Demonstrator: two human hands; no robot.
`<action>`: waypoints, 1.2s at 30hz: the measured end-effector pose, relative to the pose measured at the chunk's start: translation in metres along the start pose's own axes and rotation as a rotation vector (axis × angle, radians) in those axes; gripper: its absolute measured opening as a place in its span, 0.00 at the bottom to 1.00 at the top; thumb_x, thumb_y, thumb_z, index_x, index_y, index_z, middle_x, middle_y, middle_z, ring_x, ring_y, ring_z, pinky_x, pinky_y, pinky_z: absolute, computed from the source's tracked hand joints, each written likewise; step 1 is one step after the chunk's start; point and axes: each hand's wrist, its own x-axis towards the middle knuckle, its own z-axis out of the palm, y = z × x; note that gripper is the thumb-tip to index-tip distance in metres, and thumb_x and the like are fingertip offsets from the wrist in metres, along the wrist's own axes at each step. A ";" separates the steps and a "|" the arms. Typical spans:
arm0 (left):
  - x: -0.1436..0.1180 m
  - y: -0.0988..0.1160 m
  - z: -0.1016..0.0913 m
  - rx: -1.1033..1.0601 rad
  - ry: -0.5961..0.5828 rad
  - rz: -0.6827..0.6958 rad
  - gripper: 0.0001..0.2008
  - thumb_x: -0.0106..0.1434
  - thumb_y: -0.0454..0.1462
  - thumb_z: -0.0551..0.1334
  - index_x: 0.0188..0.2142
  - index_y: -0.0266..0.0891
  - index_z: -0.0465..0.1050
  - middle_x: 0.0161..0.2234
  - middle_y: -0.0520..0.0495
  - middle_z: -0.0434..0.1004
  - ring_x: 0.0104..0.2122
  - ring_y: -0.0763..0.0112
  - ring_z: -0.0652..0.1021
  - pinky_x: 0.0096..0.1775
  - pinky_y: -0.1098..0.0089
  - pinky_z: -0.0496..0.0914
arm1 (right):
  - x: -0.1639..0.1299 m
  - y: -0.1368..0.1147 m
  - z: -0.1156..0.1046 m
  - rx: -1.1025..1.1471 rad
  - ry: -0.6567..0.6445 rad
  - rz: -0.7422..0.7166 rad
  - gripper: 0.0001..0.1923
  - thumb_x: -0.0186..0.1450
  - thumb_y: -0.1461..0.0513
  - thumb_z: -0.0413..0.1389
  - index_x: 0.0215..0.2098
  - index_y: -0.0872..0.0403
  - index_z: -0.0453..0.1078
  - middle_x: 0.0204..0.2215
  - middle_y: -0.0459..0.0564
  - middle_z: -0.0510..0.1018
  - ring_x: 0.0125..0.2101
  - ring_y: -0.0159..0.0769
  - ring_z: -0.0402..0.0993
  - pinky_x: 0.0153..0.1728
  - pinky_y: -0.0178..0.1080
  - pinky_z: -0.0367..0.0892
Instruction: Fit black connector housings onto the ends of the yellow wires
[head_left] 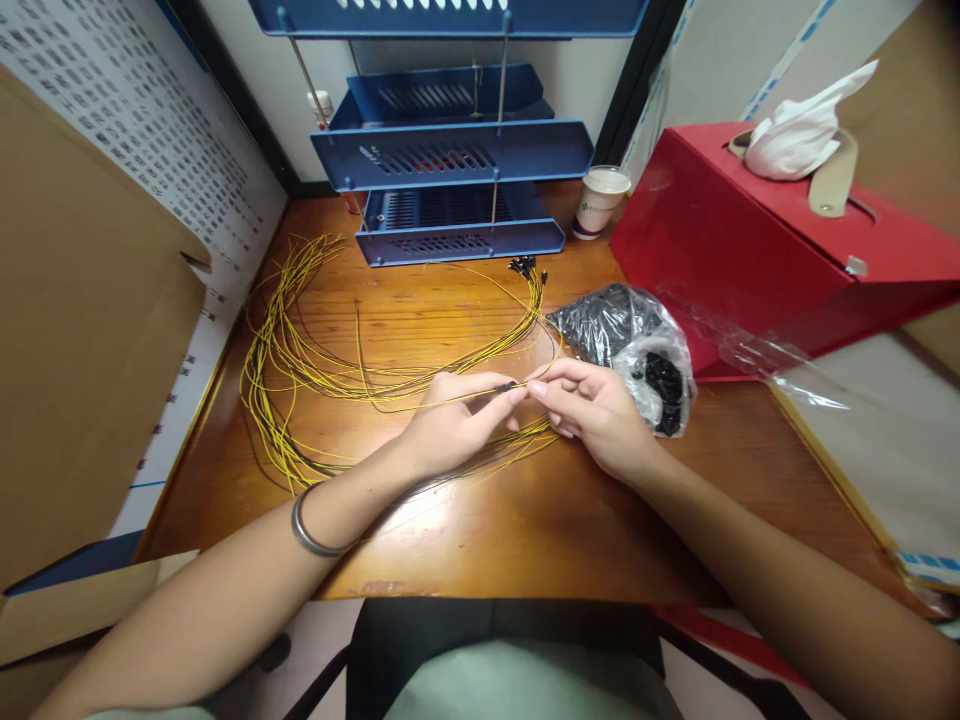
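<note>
My left hand (pixel 457 420) pinches a small black connector (pixel 507 387) between thumb and fingertips. Close beside it, the fingers of my right hand (pixel 592 410) are closed on a thin yellow-and-black wire (pixel 534 378) at that connector. Both hands hover over the middle of the wooden table, fingertips almost meeting. A large loose coil of yellow and black wires (pixel 262 370) lies behind and beneath them. Several black connectors (pixel 527 265) cluster at the coil's far right end. A clear plastic bag (pixel 626 325) of small black parts lies right of my right hand.
Blue tiered trays (pixel 450 150) stand at the back of the wooden table (pixel 525 530). A paper cup (pixel 600 202) is beside them. At the right sits a red box (pixel 720 240) with tissue on top (pixel 795 135). Cardboard (pixel 82 330) borders the left side.
</note>
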 end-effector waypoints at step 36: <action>0.000 -0.001 -0.002 0.045 -0.062 0.029 0.16 0.72 0.39 0.58 0.32 0.34 0.79 0.24 0.51 0.80 0.22 0.80 0.73 0.29 0.79 0.66 | 0.001 -0.004 0.002 -0.105 0.033 -0.011 0.15 0.59 0.52 0.67 0.30 0.56 0.73 0.14 0.37 0.63 0.16 0.24 0.55 0.17 0.32 0.49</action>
